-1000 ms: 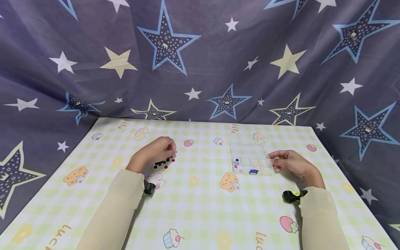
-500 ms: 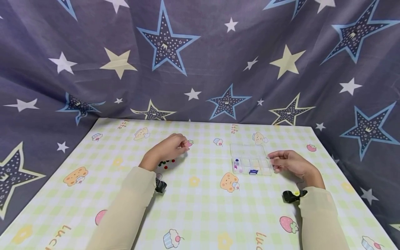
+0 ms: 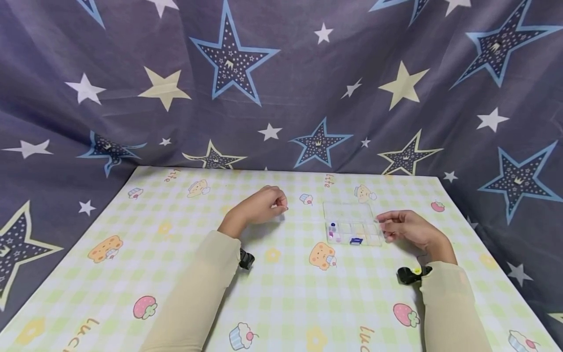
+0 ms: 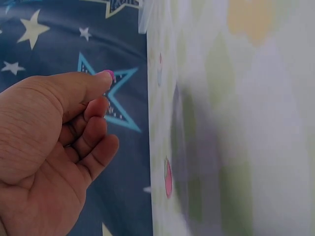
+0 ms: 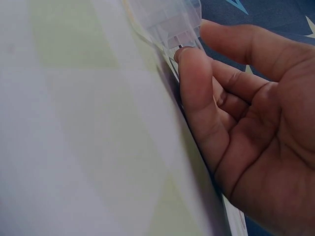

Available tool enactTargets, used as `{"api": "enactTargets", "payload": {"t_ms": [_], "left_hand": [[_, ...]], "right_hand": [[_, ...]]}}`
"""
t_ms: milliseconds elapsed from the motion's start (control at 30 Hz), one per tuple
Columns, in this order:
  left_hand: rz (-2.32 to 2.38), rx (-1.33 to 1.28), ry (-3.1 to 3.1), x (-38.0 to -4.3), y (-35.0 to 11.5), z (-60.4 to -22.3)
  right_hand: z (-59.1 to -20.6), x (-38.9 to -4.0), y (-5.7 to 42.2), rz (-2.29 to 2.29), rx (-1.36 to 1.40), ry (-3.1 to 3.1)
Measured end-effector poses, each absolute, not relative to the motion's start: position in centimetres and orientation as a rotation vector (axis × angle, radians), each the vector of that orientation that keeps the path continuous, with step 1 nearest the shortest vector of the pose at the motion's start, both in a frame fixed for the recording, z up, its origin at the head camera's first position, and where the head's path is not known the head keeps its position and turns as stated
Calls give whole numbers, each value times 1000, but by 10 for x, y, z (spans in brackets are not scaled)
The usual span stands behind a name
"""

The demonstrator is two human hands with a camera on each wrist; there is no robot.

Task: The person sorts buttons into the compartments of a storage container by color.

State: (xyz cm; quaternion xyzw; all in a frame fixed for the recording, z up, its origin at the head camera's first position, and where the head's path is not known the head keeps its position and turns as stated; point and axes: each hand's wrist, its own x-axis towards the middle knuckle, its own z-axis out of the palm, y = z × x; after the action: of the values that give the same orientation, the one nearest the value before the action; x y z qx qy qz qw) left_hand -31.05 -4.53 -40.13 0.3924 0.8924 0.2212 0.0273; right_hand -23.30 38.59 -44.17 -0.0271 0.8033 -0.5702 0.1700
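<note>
My left hand (image 3: 264, 204) is raised over the table, thumb and fingertip together on a small bright pink bead (image 4: 110, 74). Only an edge of that bead shows past the thumb. To its right lies a clear plastic compartment box (image 3: 364, 243) with its lid laid back. My right hand (image 3: 409, 229) holds the box by its right side, fingertips at the edge, also seen close in the right wrist view. Inside the box are a dark blue bead (image 3: 333, 225), pink beads (image 3: 331, 234) and a dark blue piece (image 3: 356, 241).
A checked cloth (image 3: 281, 303) with printed cakes and strawberries covers the table. Behind it hangs a dark star-patterned curtain (image 3: 281, 98). My left wrist and sleeve (image 3: 198, 288) cover the spot where loose beads lay.
My left hand has moved right and lifted away from the small red and dark beads, toward the box; its wrist now hides them. My right hand has stayed at the box.
</note>
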Motion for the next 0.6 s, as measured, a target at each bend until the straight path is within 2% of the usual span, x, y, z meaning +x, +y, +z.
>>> {"api": "enactTargets", "payload": {"t_ms": [600], "left_hand": [[662, 1325, 2686, -305, 22, -413]], "right_hand": [[-443, -232, 386, -1628, -91, 2280]]}}
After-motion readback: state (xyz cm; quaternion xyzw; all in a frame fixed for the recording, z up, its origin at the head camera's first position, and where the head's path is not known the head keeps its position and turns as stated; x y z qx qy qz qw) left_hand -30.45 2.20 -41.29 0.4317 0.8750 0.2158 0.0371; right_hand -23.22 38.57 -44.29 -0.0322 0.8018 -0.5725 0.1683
